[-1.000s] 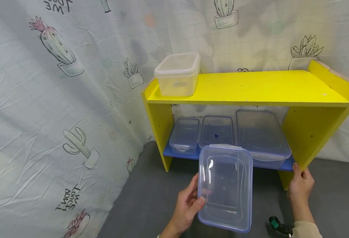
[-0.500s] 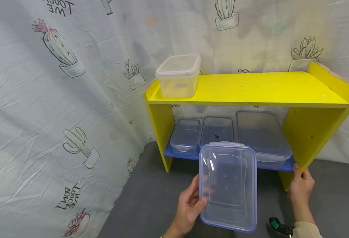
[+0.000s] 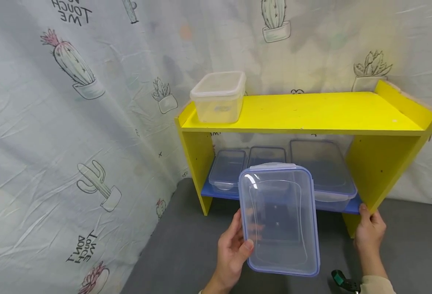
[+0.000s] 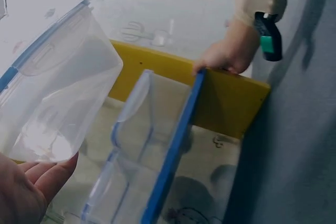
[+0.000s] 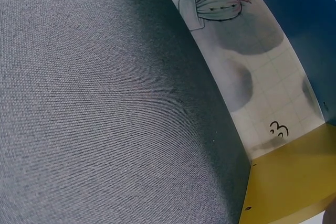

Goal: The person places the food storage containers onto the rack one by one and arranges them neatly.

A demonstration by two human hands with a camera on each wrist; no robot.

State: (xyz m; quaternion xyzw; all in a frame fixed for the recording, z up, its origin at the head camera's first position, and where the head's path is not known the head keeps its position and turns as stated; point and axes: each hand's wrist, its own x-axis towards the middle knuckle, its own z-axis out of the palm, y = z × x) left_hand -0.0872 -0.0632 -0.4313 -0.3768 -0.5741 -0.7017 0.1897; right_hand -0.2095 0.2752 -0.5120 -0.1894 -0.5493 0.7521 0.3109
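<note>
My left hand [image 3: 234, 249] grips the left edge of a clear plastic container with a blue-rimmed lid [image 3: 278, 218], held in the air in front of the yellow shelf unit [image 3: 304, 112]. The same container [image 4: 50, 93] fills the upper left of the left wrist view, with my fingertips [image 4: 31, 187] below it. My right hand [image 3: 370, 228] holds the front edge of the shelf's right side panel [image 3: 381, 171], also seen as the right hand [image 4: 231, 51] from the left wrist. Three clear lidded containers [image 3: 320, 171] sit on the blue lower shelf [image 3: 350, 207].
A frosted lidded box [image 3: 218, 97] stands at the left end of the yellow top board. A cactus-print cloth [image 3: 72, 122] hangs behind and to the left. Grey fabric [image 3: 186, 253] covers the surface below; the grey fabric [image 5: 105, 108] fills the right wrist view.
My left hand has lifted the clear container a little higher and slightly left, so it covers more of the lower shelf. My right hand stays on the side panel.
</note>
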